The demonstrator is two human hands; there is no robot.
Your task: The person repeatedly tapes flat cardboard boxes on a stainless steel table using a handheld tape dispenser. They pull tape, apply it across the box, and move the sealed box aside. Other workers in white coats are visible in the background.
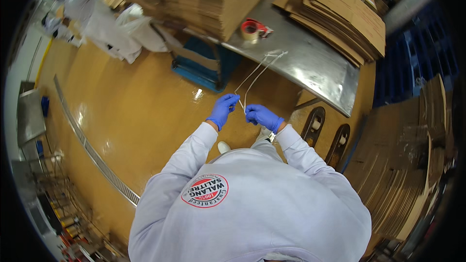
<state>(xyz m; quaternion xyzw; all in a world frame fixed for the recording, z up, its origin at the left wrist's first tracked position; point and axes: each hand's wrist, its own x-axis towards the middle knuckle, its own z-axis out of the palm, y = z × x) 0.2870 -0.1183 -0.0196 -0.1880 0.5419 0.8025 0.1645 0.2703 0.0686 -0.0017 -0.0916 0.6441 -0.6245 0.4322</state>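
Observation:
Both of my hands wear blue gloves and are held out in front of my body, over the floor beside a steel table [267, 51]. A thin white cord [251, 82] runs in a long loop from my fingers to the table top, where its far end lies loosely bunched. My left hand [222, 112] pinches one strand near its lower end. Close beside it, my right hand [263, 117] grips the cord where the strands come together. The fingertips partly hide the cord's near end. A red tape dispenser [255, 28] with a roll of tape sits farther back on the table.
Flattened cardboard boxes [336, 11] lie on the table, beside a tall cardboard stack [204, 0]. A blue platform trolley [198, 63] stands left of the table. Pallet jack forks [314, 125] and more cardboard [389, 160] are at right. Two people in white work at upper left.

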